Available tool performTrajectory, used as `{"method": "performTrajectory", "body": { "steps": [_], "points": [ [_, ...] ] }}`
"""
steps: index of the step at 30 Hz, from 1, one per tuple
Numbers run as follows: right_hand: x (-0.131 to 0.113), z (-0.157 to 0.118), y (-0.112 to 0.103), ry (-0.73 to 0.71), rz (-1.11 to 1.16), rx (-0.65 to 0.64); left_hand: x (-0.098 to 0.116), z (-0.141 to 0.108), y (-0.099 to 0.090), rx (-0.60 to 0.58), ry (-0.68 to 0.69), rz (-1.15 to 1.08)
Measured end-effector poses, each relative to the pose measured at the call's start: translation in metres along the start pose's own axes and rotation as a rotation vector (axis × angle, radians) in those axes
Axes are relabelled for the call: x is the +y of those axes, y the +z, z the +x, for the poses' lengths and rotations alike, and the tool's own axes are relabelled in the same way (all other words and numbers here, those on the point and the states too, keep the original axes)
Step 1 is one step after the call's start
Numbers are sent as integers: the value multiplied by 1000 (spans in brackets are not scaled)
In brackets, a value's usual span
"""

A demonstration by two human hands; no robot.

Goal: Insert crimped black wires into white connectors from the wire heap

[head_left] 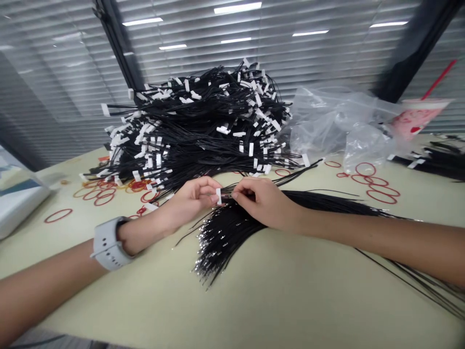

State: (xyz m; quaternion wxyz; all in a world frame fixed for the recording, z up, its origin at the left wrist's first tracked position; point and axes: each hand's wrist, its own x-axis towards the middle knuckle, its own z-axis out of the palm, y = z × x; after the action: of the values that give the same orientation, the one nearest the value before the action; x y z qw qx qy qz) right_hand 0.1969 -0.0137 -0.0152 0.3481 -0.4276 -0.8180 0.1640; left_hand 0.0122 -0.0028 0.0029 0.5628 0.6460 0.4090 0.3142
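Note:
My left hand [198,198], with a grey watch on its wrist, is closed in a pinch on a small white connector [218,196]. Close to its right, my right hand [259,198] pinches a thin black wire, whose end points at the connector. Whether the wire's end sits inside the connector is too small to tell. Beneath my right hand lies a thick bundle of loose black wires [221,237], with bare silvery tips fanned out toward the front left. The bundle runs off to the right under my right forearm.
Behind my hands rises a big pile of black cables [203,131] with white connectors. Red rubber bands [381,189] lie on both sides of the table [290,295]. Clear plastic bags [334,121], a pink-and-white cup [416,118] and more cables [436,160] are at the right.

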Motion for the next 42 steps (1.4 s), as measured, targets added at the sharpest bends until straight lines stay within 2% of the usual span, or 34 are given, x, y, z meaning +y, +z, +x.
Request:
{"method": "performTrajectory", "body": {
  "steps": [16, 33, 38, 42],
  "points": [
    [-3, -2, 0, 14, 22, 2, 4, -1, 4, 2, -39, -64],
    [-3, -3, 0, -16, 23, -7, 1, -2, 0, -32, -23, 2],
    [-3, -2, -1, -68, 65, 17, 1, -1, 0, -47, -12, -8],
    [-1, -2, 2, -54, 142, 26, 2, -2, 1, -53, -11, -14]
  ]
}}
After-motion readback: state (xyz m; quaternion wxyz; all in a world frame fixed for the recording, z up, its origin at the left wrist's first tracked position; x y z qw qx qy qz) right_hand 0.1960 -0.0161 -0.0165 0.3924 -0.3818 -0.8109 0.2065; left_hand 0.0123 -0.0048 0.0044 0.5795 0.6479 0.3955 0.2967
